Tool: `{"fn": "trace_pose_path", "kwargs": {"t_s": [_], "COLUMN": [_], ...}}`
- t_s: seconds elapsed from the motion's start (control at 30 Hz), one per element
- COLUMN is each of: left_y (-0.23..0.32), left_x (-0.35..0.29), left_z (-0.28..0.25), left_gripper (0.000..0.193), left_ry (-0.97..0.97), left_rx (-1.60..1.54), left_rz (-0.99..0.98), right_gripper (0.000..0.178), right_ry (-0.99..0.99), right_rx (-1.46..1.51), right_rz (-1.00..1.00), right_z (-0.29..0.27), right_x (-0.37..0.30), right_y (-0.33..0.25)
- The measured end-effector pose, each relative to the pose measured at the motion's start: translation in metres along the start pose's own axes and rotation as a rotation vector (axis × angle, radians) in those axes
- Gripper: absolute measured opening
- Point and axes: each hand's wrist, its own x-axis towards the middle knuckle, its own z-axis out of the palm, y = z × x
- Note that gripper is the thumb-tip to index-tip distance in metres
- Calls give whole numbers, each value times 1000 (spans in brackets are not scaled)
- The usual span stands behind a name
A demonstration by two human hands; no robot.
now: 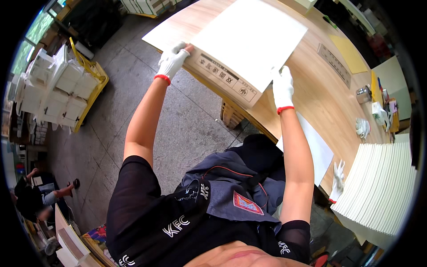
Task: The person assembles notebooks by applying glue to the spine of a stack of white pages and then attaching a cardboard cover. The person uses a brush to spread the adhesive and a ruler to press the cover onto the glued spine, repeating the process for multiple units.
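Note:
A large white sketch pad [253, 35] lies at the front edge of the wooden table, with a brown printed card strip [224, 80] along its near side. My left hand [172, 61], in a white knitted glove with a red cuff, closes on the pad's left corner at the strip's end; a bare fingertip shows. At the near right corner, my right hand [283, 87], gloved alike, has its fingers bent against the pad's edge; its thumb is partly hidden. Right of the pad, another brown printed strip [333, 66] lies on the table beside a yellow sheet [349, 53].
A tall stack of white pads [378, 191] stands at the right, beside a loose glove [338, 180]. A metal tin [364, 94] and white sheet [315, 151] are on the table [329, 107]. Leftward stands a loaded yellow trolley [91, 95]; a person [33, 196] sits lower left.

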Motion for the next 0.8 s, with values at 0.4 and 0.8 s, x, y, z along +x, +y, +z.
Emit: {"fn": "trace_pose_path", "kwargs": {"t_s": [0.4,0.8], "left_y": [-29,-41], "left_x": [8,39], "left_z": [27,16], "left_gripper": [36,41], "left_ry": [-4,-175], "left_rx": [186,358], "left_rz": [46,107], "right_gripper": [48,53], "right_ry": [-196,-191], "right_rx": [-530,-714], "right_rz": [200,61], "right_z": [-6,-28], "right_x": [8,-15], "right_y": [3,-44]}}
